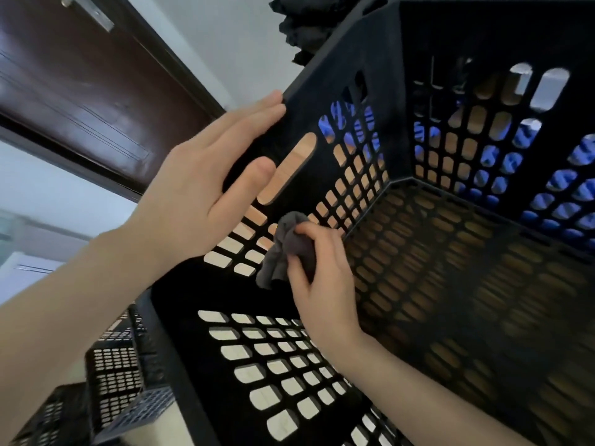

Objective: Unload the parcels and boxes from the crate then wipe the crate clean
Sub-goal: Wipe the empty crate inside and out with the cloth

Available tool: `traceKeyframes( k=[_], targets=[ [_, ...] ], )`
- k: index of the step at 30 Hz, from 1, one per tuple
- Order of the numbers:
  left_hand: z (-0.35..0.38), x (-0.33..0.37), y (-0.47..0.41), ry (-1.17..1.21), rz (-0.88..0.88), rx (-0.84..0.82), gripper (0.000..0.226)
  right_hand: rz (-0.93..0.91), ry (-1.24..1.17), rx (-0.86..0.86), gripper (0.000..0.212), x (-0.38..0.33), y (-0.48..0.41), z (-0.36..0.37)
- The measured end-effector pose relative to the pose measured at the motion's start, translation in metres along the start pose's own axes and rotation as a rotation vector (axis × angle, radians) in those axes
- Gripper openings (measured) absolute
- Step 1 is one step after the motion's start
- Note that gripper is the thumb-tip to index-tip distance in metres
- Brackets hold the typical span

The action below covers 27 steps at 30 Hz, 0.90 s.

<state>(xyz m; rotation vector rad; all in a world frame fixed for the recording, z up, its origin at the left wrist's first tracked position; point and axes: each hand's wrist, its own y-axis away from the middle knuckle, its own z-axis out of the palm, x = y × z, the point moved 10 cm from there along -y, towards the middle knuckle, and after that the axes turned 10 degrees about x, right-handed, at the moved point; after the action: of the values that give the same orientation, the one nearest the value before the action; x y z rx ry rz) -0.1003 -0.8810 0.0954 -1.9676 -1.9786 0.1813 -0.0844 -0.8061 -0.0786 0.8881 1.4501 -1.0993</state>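
Crate (pixel 363 49) fills the view from centre out to 3 and 6 o'clock, with its inside facing the camera. No parcel or box shows inside it, so unloading is judged complete.

Wiping is judged under way. The right hand (pixel 322 284), at centre, grips a bunched grey cloth (pixel 286 249) between thumb and curled fingers and holds it against the slotted wall at 9 o'clock, low down near the corner. The left hand (pixel 206 188), at 10 o'clock, lies flat with fingers straight along that wall's rim and the thumb on the inner face, steadying the crate.

No surface can be told as wiped or unwiped. By judgement the floor, the far walls at 1 to 3 o'clock and the near wall at 6 o'clock are left to do.

Surroundings:
- Door (pixel 80 91), dark, at 10 to 11 o'clock.
- Dark bundle (pixel 296 24) beyond the rim at 12 o'clock; contents cannot be told.
- Smaller crates (pixel 116 365) at 7 o'clock, just beside the main one.
- Blue item (pixel 563 194) visible through the slots at 3 o'clock.

Nothing blocks the cloth inside. The many slots may snag it.
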Motion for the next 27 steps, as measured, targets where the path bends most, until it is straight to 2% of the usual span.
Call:
traceKeyframes(
  k=[5, 8, 12, 16, 20, 22, 27],
  targets=[
    [-0.003, -0.008, 0.0, 0.036, -0.043, 0.037, 0.051, 0.262, 0.087, -0.063, 0.041, 0.061, 0.015, -0.003],
    [-0.003, -0.016, -0.001, 0.086, -0.128, 0.033, 0.056, 0.292, 0.082, -0.037, 0.039, 0.062, 0.012, -0.005],
    [-0.003, -0.02, -0.002, 0.134, -0.181, 0.027, 0.055, 0.179, -0.068, 0.014, 0.041, 0.01, 0.006, -0.004],
    [-0.002, -0.017, -0.002, 0.181, -0.173, 0.035, 0.052, -0.136, -0.144, 0.06, 0.034, -0.068, -0.006, -0.001],
    [-0.002, -0.018, -0.002, 0.19, -0.178, 0.033, 0.051, -0.278, -0.109, 0.066, 0.032, -0.076, -0.008, 0.002],
    [-0.001, -0.019, -0.001, 0.202, -0.196, 0.029, 0.052, -0.217, -0.028, 0.013, 0.034, -0.046, -0.002, 0.005],
    [0.005, -0.029, 0.001, 0.264, -0.282, -0.013, 0.055, 0.101, 0.144, -0.093, 0.039, 0.041, 0.018, 0.002]
  ],
)
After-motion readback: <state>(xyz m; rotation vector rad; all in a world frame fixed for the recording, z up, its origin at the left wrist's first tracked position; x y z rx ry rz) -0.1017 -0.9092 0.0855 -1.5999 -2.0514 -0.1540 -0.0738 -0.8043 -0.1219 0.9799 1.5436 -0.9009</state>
